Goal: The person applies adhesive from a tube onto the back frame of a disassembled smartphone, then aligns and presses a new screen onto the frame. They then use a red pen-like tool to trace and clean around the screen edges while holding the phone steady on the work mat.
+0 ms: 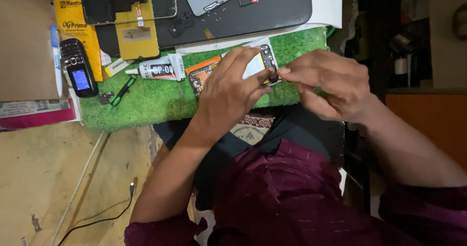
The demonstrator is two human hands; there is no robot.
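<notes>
Working over the green artificial-grass mat (146, 100), we hold the opened smartphone with exposed orange circuit board (262, 61) between both hands: our left hand (228, 92) grips it from below, our right hand (331, 83) pinches its upper edge.

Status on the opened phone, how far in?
Done: back is off, board exposed on the opened phone; loose screws lie on the dark mat. In hand: left hand steadies it, right hand pinches at its end. Left: glue tube lies capped alongside, phone not closed.
</notes>
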